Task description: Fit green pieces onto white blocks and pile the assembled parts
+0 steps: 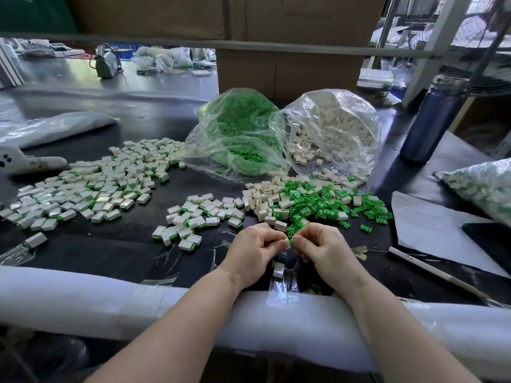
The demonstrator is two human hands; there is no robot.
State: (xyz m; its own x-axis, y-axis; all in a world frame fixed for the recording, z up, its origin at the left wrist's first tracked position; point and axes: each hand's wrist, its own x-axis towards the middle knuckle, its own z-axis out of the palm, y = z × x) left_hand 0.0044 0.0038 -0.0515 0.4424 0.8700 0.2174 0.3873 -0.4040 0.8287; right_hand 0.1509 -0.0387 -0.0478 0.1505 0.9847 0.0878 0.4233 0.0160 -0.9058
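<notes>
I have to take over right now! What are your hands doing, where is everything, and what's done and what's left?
Left hand and right hand pinch one part together, still being fitted.
Loose white blocks and green pieces lie just ahead; refill bags behind: green, white.
Done: finished parts in the small pile and big pile to the left.
Left: many loose pieces, plus both bags.

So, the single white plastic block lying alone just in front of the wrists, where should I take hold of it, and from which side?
Pinch the lone white plastic block across its two side faces, coming straight down from above. It lies apart from the other parts on the dark table, so fingers fit beside it. Crinkled clear film lies beside it; mind catching that.
</notes>
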